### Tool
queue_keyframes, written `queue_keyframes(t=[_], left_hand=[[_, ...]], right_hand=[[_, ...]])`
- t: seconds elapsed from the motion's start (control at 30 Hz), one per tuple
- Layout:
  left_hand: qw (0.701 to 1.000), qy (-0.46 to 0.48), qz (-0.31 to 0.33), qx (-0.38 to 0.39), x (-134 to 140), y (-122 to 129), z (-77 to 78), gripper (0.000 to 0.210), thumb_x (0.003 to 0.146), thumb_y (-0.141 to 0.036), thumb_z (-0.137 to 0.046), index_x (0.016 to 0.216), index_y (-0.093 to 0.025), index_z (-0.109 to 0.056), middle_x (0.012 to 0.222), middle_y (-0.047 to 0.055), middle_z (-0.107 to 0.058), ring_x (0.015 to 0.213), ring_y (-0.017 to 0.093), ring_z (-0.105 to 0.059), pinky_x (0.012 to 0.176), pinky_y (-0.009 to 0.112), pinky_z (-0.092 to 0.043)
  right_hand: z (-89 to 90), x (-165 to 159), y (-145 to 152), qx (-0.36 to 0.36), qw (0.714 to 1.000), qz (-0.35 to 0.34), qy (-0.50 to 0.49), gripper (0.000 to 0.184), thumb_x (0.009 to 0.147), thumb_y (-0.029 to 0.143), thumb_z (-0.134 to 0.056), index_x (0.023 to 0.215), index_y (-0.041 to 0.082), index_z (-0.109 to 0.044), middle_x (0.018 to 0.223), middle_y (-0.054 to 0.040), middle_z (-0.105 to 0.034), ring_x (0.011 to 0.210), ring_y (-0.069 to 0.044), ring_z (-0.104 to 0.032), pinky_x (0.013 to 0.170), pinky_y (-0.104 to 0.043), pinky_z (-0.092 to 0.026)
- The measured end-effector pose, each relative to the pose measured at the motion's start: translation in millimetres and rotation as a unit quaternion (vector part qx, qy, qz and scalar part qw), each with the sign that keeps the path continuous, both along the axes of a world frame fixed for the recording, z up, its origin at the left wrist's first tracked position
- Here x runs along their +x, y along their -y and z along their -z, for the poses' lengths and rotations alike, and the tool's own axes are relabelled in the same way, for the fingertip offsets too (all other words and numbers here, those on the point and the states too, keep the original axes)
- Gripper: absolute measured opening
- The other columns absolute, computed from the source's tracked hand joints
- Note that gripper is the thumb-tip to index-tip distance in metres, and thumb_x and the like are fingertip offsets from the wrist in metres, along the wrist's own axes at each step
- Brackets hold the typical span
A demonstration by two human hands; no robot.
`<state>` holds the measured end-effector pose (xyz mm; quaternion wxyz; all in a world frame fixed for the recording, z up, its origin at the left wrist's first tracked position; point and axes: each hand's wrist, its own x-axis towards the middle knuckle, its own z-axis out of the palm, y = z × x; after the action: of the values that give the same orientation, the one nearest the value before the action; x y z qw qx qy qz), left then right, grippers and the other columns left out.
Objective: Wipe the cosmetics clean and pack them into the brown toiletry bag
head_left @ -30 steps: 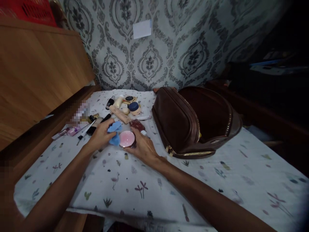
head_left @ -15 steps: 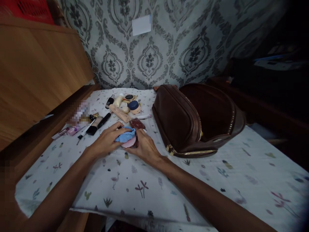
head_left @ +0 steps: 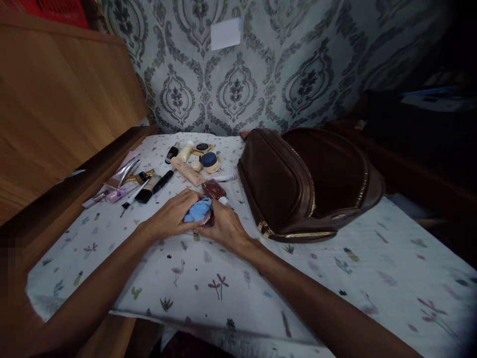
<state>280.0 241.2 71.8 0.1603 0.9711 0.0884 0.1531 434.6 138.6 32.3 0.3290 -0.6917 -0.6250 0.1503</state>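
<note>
My left hand (head_left: pixel 172 214) is closed on a crumpled blue cloth (head_left: pixel 198 211), pressing it against a small round pink compact (head_left: pixel 204 223). My right hand (head_left: pixel 227 226) grips the compact from the other side; cloth and fingers hide most of it. Both hands are close together, low over the table. Just beyond them lies a dark red flat item (head_left: pixel 213 189), with a white cap (head_left: pixel 223 201) near my right knuckles. A beige tube (head_left: pixel 187 171) and a jar with a dark blue lid (head_left: pixel 209 162) lie farther back.
A brown leather bag (head_left: pixel 276 184) stands unzipped at the right. Several cosmetics, among them a foundation bottle (head_left: pixel 148 191) and a brush (head_left: pixel 136 194), lie at the left on the patterned tablecloth (head_left: pixel 208 298). A wooden panel (head_left: pixel 67 89) rises at the left; a papered wall (head_left: pixel 257 94) is behind.
My left hand and the blue cloth have shifted over the compact, covering more of its pink face. The whole view has moved slightly.
</note>
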Motion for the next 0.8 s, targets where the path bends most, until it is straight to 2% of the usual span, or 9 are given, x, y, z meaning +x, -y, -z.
queue_keyframes(t=[0.17, 0.33, 0.47, 0.57, 0.7, 0.8], left_hand=[[0.997, 0.022, -0.047, 0.053, 3.5, 4.1, 8.4, 0.029, 0.097, -0.045, -0.047, 0.107, -0.019, -0.053, 0.106, 0.010, -0.062, 0.100, 0.025, -0.054, 0.085, 0.039, -0.048], [0.992, 0.070, -0.082, 0.071, 3.5, 6.5, 11.8, 0.024, 0.097, -0.032, -0.043, 0.107, -0.017, -0.059, 0.102, 0.009, -0.059, 0.094, 0.024, -0.053, 0.080, 0.037, -0.046], [0.991, 0.104, -0.085, 0.021, 3.5, 7.2, 10.0, 0.020, 0.091, -0.022, -0.048, 0.105, -0.018, -0.062, 0.101, 0.007, -0.057, 0.095, 0.023, -0.054, 0.083, 0.036, -0.046], [0.991, 0.108, -0.070, -0.017, 4.1, 7.0, 8.1, 0.022, 0.089, -0.020, -0.049, 0.104, -0.018, -0.064, 0.100, 0.006, -0.057, 0.095, 0.022, -0.055, 0.085, 0.036, -0.046], [0.993, 0.093, -0.025, -0.066, 3.1, 3.5, 4.8, 0.023, 0.091, -0.024, -0.050, 0.105, -0.018, -0.067, 0.102, 0.007, -0.058, 0.097, 0.023, -0.056, 0.087, 0.036, -0.045], [0.990, 0.083, 0.023, -0.114, -0.1, -3.3, 2.7, 0.025, 0.092, -0.029, -0.053, 0.109, -0.020, -0.069, 0.106, 0.008, -0.058, 0.103, 0.024, -0.056, 0.092, 0.038, -0.045]], right_hand=[[2.7, 0.3, -0.5, 0.027, 1.000, -0.004, 0.002, 0.046, 0.067, 0.042, -0.082, 0.094, 0.018, -0.053, 0.090, -0.0067, -0.067, 0.078, -0.022, -0.061, 0.066, -0.032, -0.044], [7.4, 0.8, -0.7, 0.119, 0.993, -0.022, -0.004, 0.050, 0.065, 0.046, -0.082, 0.096, 0.020, -0.054, 0.095, -0.0074, -0.066, 0.090, -0.026, -0.060, 0.076, -0.036, -0.047], [9.2, 1.7, -1.3, 0.149, 0.986, -0.032, -0.065, 0.043, 0.068, 0.041, -0.080, 0.094, 0.020, -0.052, 0.090, -0.0039, -0.063, 0.082, -0.022, -0.059, 0.072, -0.033, -0.047], [9.2, 2.8, -2.6, 0.157, 0.983, -0.043, -0.089, 0.040, 0.068, 0.035, -0.080, 0.092, 0.019, -0.052, 0.090, -0.0041, -0.061, 0.084, -0.022, -0.059, 0.074, -0.033, -0.048], [9.0, 3.6, -3.0, 0.137, 0.985, -0.043, -0.098, 0.041, 0.064, 0.032, -0.084, 0.090, 0.019, -0.055, 0.089, -0.0032, -0.062, 0.085, -0.022, -0.059, 0.075, -0.033, -0.048], [8.7, 3.8, -2.3, 0.129, 0.983, -0.057, -0.118, 0.048, 0.063, 0.031, -0.085, 0.101, 0.019, -0.059, 0.095, -0.0036, -0.065, 0.089, -0.022, -0.062, 0.078, -0.034, -0.049]])
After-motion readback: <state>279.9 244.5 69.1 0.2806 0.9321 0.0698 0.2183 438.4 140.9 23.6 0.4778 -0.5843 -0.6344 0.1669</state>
